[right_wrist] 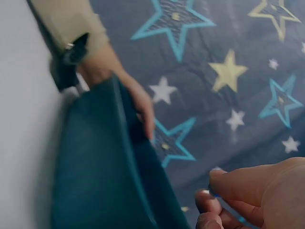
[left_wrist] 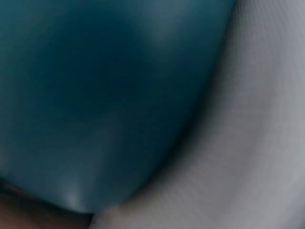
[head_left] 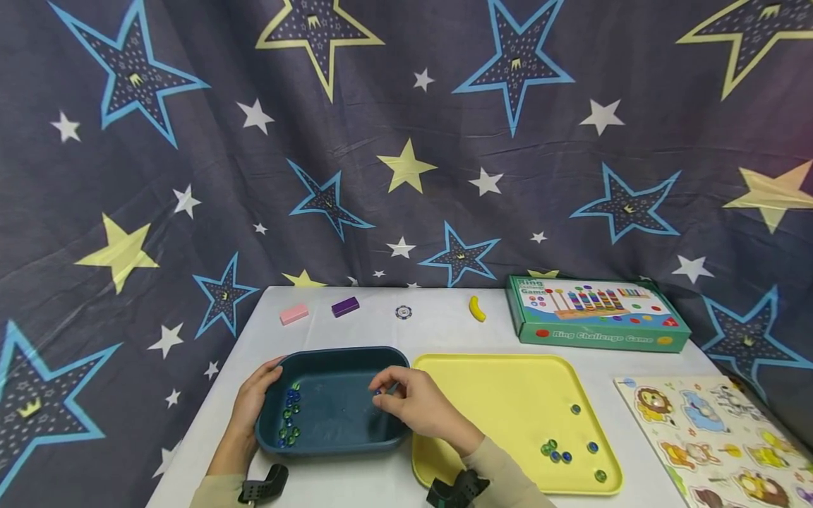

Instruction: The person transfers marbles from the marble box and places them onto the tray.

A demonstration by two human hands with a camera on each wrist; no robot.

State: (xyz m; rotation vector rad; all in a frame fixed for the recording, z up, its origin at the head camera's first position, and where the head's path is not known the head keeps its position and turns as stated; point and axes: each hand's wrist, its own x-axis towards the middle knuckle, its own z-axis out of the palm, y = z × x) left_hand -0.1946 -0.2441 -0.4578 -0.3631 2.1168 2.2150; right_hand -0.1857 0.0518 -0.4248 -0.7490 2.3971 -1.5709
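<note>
A small blue marble point(head_left: 378, 391) sits between the thumb and fingertips of the right hand point(head_left: 419, 406), which pinch closely with only the bead's width between them, over the right end of a dark teal tub point(head_left: 336, 402). It looks like glass, so I judge it light, hard and slippery: best taken round its widest part with soft fingertip pads, since a squeeze off-centre could shoot it out.

The left hand point(head_left: 250, 402) grips the tub's left end at the rim. The tub looks like stiff moulded plastic, smooth, round-cornered and probably light; the rim seems the surest hold.

Left of the pinch, within the tub, blue and green marbles point(head_left: 288, 413) cluster along the floor, shiny and translucent. Right of the pinch, partly beneath that forearm, lies a flat yellow tray point(head_left: 495, 402) with a low raised lip and loose marbles point(head_left: 555, 456). The white cloth point(head_left: 438, 324) under both shows a fine weave in the left wrist view
</note>
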